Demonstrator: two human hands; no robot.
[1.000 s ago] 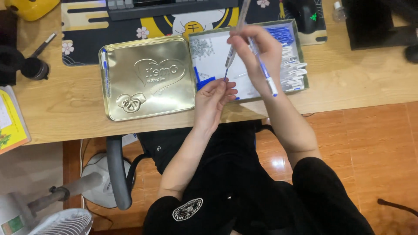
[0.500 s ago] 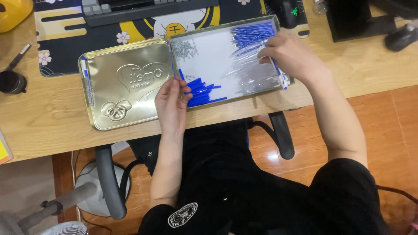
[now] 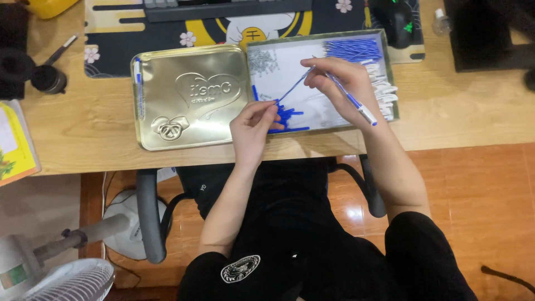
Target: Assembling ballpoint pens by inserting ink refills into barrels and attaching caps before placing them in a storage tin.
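Your right hand (image 3: 343, 89) is pinched shut on a blue pen barrel (image 3: 352, 103) and a thin blue refill (image 3: 294, 86), which slants down toward your left hand (image 3: 255, 125). Your left fingertips are closed on the refill's lower end (just above the loose blue caps (image 3: 287, 118)) over the open tin tray (image 3: 312, 127). The gold lid (image 3: 189, 97) lies beside your left hand.
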